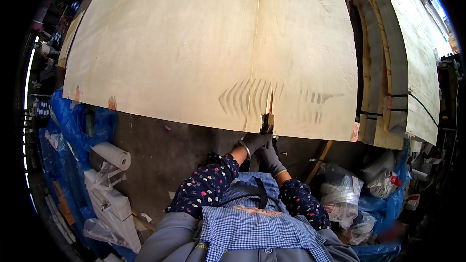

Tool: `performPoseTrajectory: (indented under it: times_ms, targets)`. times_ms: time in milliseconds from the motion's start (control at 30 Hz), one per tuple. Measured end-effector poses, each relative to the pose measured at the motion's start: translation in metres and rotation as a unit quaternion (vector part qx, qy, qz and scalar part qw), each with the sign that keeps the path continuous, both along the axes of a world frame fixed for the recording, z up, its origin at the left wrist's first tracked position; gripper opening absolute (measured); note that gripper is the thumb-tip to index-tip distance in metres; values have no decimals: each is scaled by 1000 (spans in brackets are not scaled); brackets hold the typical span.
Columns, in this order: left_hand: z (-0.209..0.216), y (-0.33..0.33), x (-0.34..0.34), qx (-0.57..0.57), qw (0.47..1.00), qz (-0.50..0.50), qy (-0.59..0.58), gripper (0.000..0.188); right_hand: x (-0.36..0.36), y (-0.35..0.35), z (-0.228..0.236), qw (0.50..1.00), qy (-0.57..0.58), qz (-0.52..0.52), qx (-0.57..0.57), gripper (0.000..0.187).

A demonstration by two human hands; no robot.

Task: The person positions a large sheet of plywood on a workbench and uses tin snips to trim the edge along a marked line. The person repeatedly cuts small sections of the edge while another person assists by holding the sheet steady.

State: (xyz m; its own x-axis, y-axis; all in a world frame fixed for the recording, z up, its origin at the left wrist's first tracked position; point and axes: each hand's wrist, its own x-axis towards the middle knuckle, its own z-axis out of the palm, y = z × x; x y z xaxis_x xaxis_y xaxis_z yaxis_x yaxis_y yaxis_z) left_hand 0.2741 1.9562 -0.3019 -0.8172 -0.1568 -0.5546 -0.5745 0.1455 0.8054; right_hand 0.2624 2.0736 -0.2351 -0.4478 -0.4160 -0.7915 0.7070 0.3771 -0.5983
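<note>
A large pale plywood sheet (194,43) lies in front of me, its near edge just beyond my hands. At that edge there is a dark, splintered break (267,123), with a narrow reddish-brown gash (271,101) running away from it into the face. My left hand (255,142), in a grey glove, is closed at the edge right below the break. Close against it and a little nearer to me, my gloved right hand (271,159) is closed too. What the fingers grip is hidden by the gloves and too small to name.
Strapped boards (421,63) are stacked at the right. Blue plastic sheeting (73,121) and a white roll (112,155) lie at the left. Plastic-wrapped bundles (341,189) and a wooden strip (319,161) are at the lower right. Dark floor (160,150) shows below the sheet.
</note>
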Motion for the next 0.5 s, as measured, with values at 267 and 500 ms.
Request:
performPoseTrajectory:
  times_ms: [267, 500]
  targets:
    - [78, -21, 0, 309, 949, 53, -5, 41, 7, 7, -5, 964, -132, -124, -193, 37]
    - [115, -2, -29, -131, 981, -13, -140, 73, 32, 1, 4, 715, -372, -370, -463, 45]
